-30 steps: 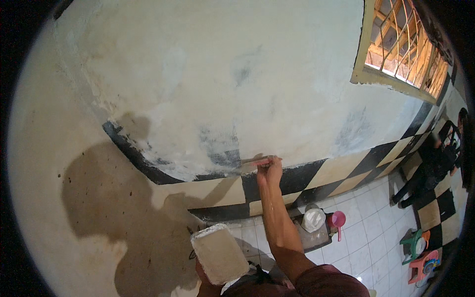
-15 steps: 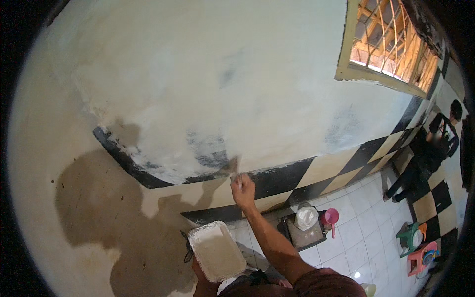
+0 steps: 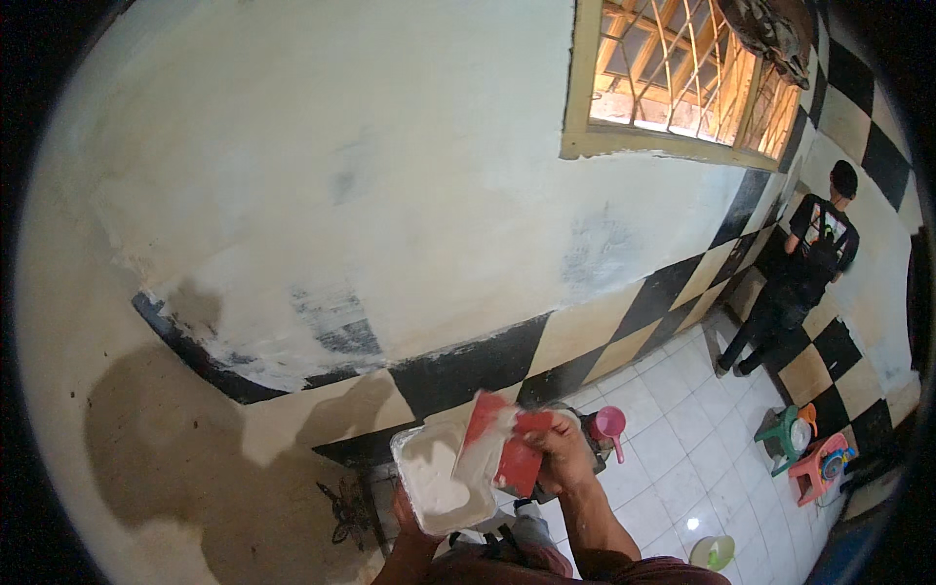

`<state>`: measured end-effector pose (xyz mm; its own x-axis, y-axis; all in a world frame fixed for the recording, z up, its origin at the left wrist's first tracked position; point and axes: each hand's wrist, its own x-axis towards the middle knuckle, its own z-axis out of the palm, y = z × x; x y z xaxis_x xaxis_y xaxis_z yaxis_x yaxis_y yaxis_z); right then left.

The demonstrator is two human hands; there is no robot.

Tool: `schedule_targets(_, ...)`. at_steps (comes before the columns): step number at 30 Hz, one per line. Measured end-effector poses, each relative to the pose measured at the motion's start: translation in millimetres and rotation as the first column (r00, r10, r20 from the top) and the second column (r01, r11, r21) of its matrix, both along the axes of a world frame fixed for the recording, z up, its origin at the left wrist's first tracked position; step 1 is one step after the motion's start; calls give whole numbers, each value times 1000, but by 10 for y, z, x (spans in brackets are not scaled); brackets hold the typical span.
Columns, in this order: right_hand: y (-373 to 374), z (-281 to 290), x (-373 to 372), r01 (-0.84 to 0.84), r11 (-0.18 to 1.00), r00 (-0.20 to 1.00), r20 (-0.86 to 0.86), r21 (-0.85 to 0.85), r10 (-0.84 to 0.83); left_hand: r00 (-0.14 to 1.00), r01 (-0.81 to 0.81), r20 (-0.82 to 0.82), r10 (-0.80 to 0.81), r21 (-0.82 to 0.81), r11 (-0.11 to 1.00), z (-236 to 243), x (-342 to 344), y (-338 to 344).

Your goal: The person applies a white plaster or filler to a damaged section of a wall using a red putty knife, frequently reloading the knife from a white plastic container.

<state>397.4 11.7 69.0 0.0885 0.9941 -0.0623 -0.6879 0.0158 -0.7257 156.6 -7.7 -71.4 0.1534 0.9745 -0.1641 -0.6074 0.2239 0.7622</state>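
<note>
Red trowel (image 3: 518,466): positioned over the right side of the tray (image 3: 405,486), partly coated with white paste (image 3: 436,483). The right hand (image 3: 565,453) is closed around the trowel. The left hand (image 3: 414,517) grips the tray's lower left side; its fingertips are hidden. Paste also lies inside the tray.

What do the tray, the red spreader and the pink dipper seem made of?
Tray: possibly moulded plastic, given its rounded corners; whitish paste hides much of its finish.
Red spreader: likely plastic, flat and evenly coloured under pale smears, though painted metal stays possible.
Pink dipper: most likely moulded plastic, smooth-looking, one even colour from end to end.
</note>
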Motion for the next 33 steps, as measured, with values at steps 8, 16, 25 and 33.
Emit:
schedule_targets(8,69,117,376,88,996,798,598,-4,-68,863,172,480,-157,14,985,665,878,213)
schedule_targets(16,355,552,1064,183,976,327,930,114,-170,795,131,600,-90,-24,991,791,1562,381)
schedule_targets(25,661,518,1463,-45,999,93,995,-13,17,924,85,331,-190,306,948,882,1994,469)
schedule_targets(33,811,533,1465,-163,978,183,971,-126,156,941,5,317,-120,341,940,731,2305,541)
